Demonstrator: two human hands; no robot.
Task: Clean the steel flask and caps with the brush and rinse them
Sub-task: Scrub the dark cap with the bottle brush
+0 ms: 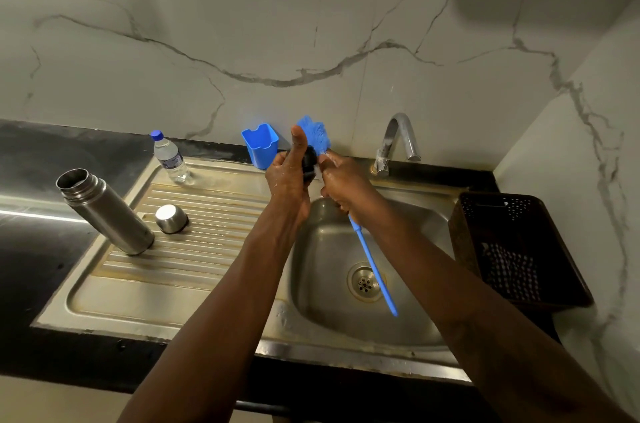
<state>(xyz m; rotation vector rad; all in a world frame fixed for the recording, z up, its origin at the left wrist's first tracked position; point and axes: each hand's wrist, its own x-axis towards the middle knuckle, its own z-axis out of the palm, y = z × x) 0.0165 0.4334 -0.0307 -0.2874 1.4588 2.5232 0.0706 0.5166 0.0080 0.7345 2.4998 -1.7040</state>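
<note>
My left hand (289,173) grips a black inner cap (309,161) above the far rim of the sink basin, thumb pointing up. My right hand (341,180) grips the blue bottle brush (372,261) near its head, with the blue bristles (315,133) against the cap and the long handle slanting down over the basin. The open steel flask (104,211) stands on the left of the drainboard. A steel cup cap (170,217) sits upside down beside it.
A steel sink (207,298) with ribbed drainboard and drain (363,282) is set in a black counter. A tap (394,142) stands behind the basin. A blue holder (260,145) and a water bottle (169,157) stand at the back. A dark basket (512,246) is on the right.
</note>
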